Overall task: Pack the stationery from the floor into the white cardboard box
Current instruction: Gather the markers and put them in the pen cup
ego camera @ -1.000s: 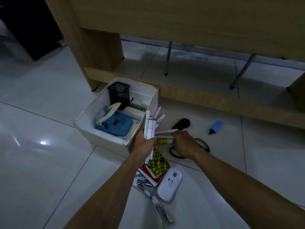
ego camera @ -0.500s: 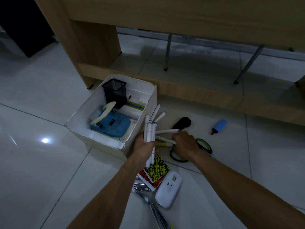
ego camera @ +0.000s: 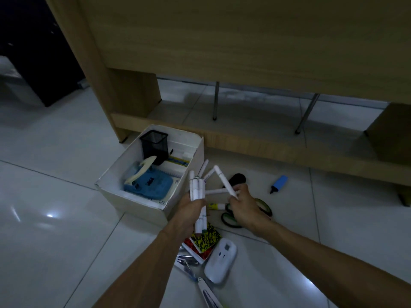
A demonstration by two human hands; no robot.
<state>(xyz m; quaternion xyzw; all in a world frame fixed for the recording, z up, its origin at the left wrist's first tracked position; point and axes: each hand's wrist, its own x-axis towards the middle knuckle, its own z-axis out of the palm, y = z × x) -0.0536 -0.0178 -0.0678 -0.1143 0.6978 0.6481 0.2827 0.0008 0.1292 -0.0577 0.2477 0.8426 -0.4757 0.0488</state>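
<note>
Two hands | left hand (ego camera: 189, 210) grips cylindrical white markers (ego camera: 196, 187); right hand (ego camera: 243, 207) pinches one

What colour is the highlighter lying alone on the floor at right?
Blue body with a black cap, the highlighter shows clearly in the head view.

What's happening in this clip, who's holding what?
A person is gathering white marker pens off the tiled floor. The left hand grips a bundle of white markers beside the open white cardboard box, which already holds a black mesh pen cup. The right hand pinches one more white marker. A blue highlighter still lies on the floor.
</note>
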